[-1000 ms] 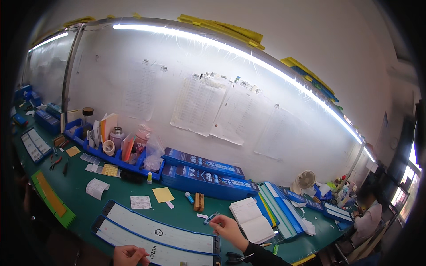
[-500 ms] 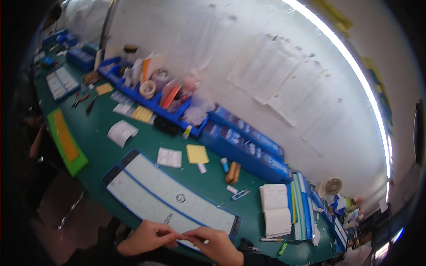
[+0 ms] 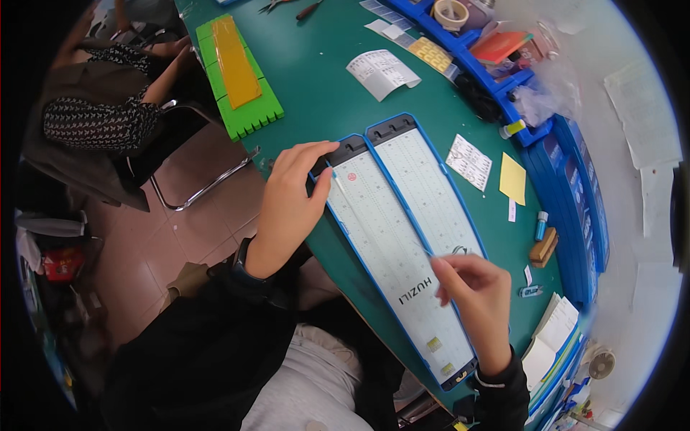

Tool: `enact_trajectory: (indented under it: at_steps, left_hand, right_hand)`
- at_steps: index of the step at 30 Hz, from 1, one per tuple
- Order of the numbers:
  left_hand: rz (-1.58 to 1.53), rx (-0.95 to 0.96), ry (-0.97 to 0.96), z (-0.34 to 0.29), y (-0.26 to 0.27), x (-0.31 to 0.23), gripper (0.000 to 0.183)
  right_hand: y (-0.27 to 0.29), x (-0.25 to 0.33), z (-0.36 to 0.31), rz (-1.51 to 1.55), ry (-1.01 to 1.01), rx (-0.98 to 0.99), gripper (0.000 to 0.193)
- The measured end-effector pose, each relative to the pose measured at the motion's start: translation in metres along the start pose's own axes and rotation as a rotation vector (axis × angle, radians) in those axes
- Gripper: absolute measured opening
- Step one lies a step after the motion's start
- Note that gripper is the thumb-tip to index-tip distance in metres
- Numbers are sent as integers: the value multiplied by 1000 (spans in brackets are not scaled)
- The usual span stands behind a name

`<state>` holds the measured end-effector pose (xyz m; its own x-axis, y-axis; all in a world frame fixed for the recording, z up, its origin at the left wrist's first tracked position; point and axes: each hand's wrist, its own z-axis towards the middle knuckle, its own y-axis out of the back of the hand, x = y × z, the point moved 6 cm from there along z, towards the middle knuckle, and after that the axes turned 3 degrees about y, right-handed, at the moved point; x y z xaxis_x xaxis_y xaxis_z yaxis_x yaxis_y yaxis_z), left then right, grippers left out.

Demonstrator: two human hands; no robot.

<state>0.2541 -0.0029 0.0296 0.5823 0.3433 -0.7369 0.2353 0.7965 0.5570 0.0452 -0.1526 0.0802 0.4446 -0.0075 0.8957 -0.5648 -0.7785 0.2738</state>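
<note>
A long, blue-edged case (image 3: 399, 276) lies slantwise on the green table, with two white marked panels side by side and black end pieces. My left hand (image 3: 291, 201) is at its far left black end, fingertips resting on that end and thumb apart from them at the panel's edge. Over the middle of the case hovers my right hand (image 3: 474, 302), thumb and forefinger pinched together. A faint pale streak shows by those fingertips, but what they hold is too thin and blurred to name.
Beyond the case lie a printed sheet (image 3: 384, 74), a small white card (image 3: 469, 162), a yellow note (image 3: 512, 178) and a wooden block (image 3: 544, 248). Blue boxes (image 3: 564, 194) line the wall. A green board (image 3: 248, 108) is at the far left, near a seated person (image 3: 100, 126).
My hands, together over the near edge of the case before, are now apart: the left at its far end, the right over its middle. The view has turned down and left.
</note>
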Motion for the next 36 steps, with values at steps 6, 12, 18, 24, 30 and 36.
enact_trajectory:
  at_steps: [6,12,18,24,30,36]
  left_hand:
    - [-115,27,-33,-4,-10,-6,28]
    - [21,-72,-48,-4,-10,-7,24]
    - [26,-113,-131,-4,-11,-3,25]
    - [-6,-83,-94,-5,-11,-3,22]
    - [-27,-86,-100,-4,-11,-3,17]
    - [-25,-90,-109,-5,-11,-4,17]
  right_hand:
    - [-58,5,56,25,99,44,18]
    - [-79,-7,80,-20,86,33,15]
    - [-81,-11,83,3,50,37,16]
    - [-82,-8,84,-12,32,57,18]
    - [-81,-7,87,-36,1,68,21]
    - [-75,-10,79,-45,6,96,20]
